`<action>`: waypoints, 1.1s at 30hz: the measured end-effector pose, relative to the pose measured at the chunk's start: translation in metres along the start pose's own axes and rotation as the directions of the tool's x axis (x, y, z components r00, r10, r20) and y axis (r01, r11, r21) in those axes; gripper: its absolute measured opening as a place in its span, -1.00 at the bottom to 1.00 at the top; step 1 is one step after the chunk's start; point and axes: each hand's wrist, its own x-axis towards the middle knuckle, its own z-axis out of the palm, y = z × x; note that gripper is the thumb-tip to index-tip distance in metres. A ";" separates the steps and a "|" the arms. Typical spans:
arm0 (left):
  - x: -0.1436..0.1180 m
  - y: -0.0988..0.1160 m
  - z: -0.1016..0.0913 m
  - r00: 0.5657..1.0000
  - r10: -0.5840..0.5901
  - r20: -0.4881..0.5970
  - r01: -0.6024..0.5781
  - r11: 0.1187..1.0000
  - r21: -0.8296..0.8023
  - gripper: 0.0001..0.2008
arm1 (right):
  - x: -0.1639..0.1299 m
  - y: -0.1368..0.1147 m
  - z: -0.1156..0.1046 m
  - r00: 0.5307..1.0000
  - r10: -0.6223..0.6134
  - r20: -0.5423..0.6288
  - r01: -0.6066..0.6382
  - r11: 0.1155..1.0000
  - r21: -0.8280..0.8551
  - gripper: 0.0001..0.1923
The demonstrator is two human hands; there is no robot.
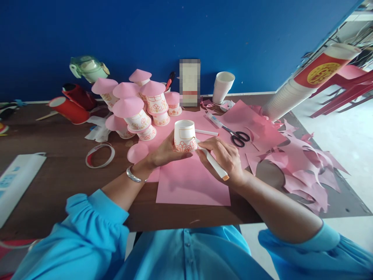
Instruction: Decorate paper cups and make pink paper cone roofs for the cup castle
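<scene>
A deep blue wall backs a dark wooden table (58, 182), and in this one head view you sit at its near edge with a pink sheet of paper (192, 182) lying flat before you. Your left hand (166, 152) curls around an upturned paper cup (184, 136), fingers pressed to its side, holding it just above the sheet near the middle of the table. Your right hand (225, 157) pinches a white marker (212, 160), its tip touching the cup's lower band where orange flowers are already drawn.

To draw well, I judge you should keep the cup braced against your left palm and turn it rather than the marker, so each stroke meets the surface squarely. Keep the pressure light; the thin wall probably dents easily.

Toward the far edge stand finished cups with pink cone roofs (136, 107). Scissors (239, 137) and a glue tube (214, 120) lie to the right, with pink scraps (303, 171) spread toward the right edge.
</scene>
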 end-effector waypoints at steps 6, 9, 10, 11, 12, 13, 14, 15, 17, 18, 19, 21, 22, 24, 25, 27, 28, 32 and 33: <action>0.001 0.000 0.000 0.999 0.031 0.019 -0.030 0.999 -0.031 -0.39 | 0.000 0.001 0.001 0.999 -0.005 -0.046 0.005 1.000 0.002 -0.94; 0.001 0.000 -0.001 0.999 0.041 0.024 -0.040 0.998 -0.040 -0.35 | 0.000 0.002 0.001 0.999 -0.003 -0.044 0.003 1.000 -0.005 -0.95; 0.001 0.000 -0.001 0.999 0.036 0.025 -0.035 0.999 -0.041 -0.33 | 0.000 0.003 0.002 0.999 -0.006 -0.043 0.006 1.000 -0.005 -0.95; 0.000 0.000 -0.001 0.999 0.030 0.024 -0.029 0.999 -0.043 -0.32 | 0.000 0.003 0.002 0.999 -0.011 -0.041 0.010 1.000 -0.004 -0.95; 0.000 0.000 -0.001 0.999 0.024 0.025 -0.022 0.999 -0.046 -0.30 | 0.000 0.003 0.001 0.999 -0.015 -0.039 0.015 1.000 -0.001 -0.95; 0.000 0.000 -0.002 1.000 0.016 0.026 -0.015 0.999 -0.048 -0.30 | 0.001 0.003 0.001 0.999 -0.017 -0.035 0.017 1.000 0.002 -0.95; 0.000 0.000 -0.002 1.000 0.009 0.027 -0.008 0.999 -0.048 -0.30 | 0.001 0.003 0.001 0.999 -0.017 -0.030 0.018 1.000 0.004 -0.94; 0.000 0.000 -0.002 1.000 0.004 0.024 -0.003 0.999 -0.047 -0.29 | 0.001 0.003 0.000 1.000 -0.016 -0.023 0.016 1.000 0.004 -0.94; 0.000 0.000 -0.002 1.000 -0.001 0.018 0.001 0.999 -0.038 -0.29 | 0.001 0.003 0.000 1.000 -0.010 -0.007 0.010 1.000 0.000 -0.94; 0.000 0.000 -0.001 1.000 -0.001 0.015 0.001 0.999 -0.035 -0.29 | 0.001 0.002 -0.001 1.000 -0.008 0.000 0.008 1.000 -0.002 -0.93; 0.000 0.000 -0.001 1.000 -0.001 0.014 0.001 0.999 -0.033 -0.30 | 0.001 0.002 -0.001 1.000 -0.009 0.005 0.009 1.000 -0.002 -0.93; 0.000 -0.001 -0.001 1.000 0.000 0.014 0.000 1.000 -0.031 -0.33 | 0.001 0.002 -0.001 1.000 -0.015 0.005 0.015 1.000 0.002 -0.92; 0.000 -0.001 -0.001 1.000 0.002 0.013 -0.002 1.000 -0.030 -0.34 | 0.001 0.002 -0.001 1.000 -0.019 0.004 0.019 1.000 0.007 -0.91; 0.000 -0.002 -0.001 1.000 0.009 0.011 -0.009 1.000 -0.029 -0.37 | 0.001 0.002 0.000 1.000 -0.021 0.000 0.021 1.000 0.016 -0.90; 0.000 -0.001 0.000 1.000 0.016 0.013 -0.015 0.999 -0.032 -0.36 | 0.001 0.002 0.000 1.000 -0.019 -0.002 0.019 1.000 0.017 -0.90; 0.000 0.001 0.001 0.999 0.032 0.020 -0.031 0.999 -0.038 -0.35 | 0.001 0.002 -0.001 1.000 -0.013 -0.012 0.014 1.000 0.021 -0.89; 0.000 0.002 0.001 0.999 0.041 0.020 -0.040 0.999 -0.034 -0.36 | 0.001 0.001 -0.001 1.000 -0.015 -0.020 0.015 1.000 0.025 -0.88; 0.001 0.008 0.005 0.998 0.063 -0.020 -0.062 0.997 0.042 -0.35 | 0.001 -0.002 -0.002 0.997 -0.053 -0.050 0.056 0.997 0.049 -0.82; 0.001 0.008 0.006 0.997 0.064 -0.034 -0.061 0.996 0.072 -0.32 | 0.001 -0.003 -0.002 0.996 -0.067 -0.050 0.069 0.996 0.054 -0.81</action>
